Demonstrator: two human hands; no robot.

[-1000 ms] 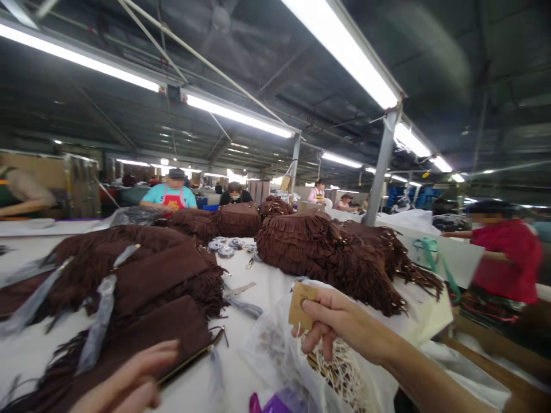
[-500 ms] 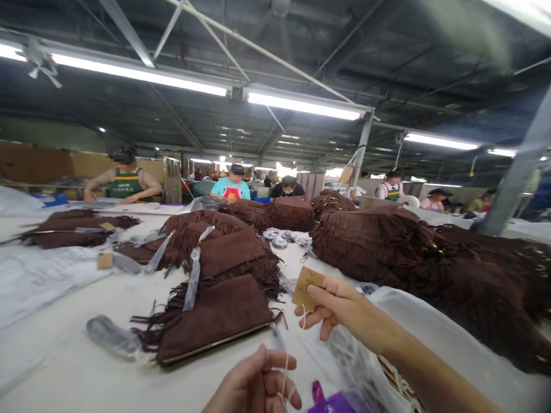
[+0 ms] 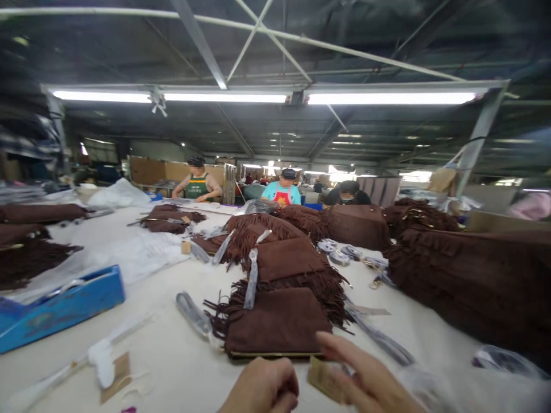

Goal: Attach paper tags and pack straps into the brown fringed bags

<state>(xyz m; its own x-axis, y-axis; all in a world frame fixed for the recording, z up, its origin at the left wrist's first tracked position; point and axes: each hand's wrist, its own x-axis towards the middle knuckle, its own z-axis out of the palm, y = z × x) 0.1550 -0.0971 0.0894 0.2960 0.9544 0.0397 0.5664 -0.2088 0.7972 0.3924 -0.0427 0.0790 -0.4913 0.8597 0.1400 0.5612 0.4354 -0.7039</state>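
Both hands are at the near edge of the bag, low in the head view. My left hand (image 3: 264, 387) is closed, its fingers curled, and whatever they hold is hidden. My right hand (image 3: 370, 376) grips a brown card hang tag (image 3: 321, 376) beside the bag's zipped edge; its index finger is stretched out over the bag's corner. The dark brown fringed bag (image 3: 278, 321) lies flat with its gold zip towards me. A plastic-wrapped strap (image 3: 193, 315) is at its left, and a second brown bag (image 3: 284, 258) lies behind it.
A blue tape dispenser (image 3: 64, 307) stands at left. Near it lie a white tagging tool (image 3: 103, 361) and a card tag (image 3: 118, 378). Piled brown bags (image 3: 469, 281) fill the right side. Rolled straps (image 3: 340, 255) lie mid-table. Co-workers (image 3: 282, 189) are across the table.
The view has swung left, bringing the tape dispenser into sight. My right hand has lowered the tag to the bag's near edge, close to my left hand, whose fingers have curled in.
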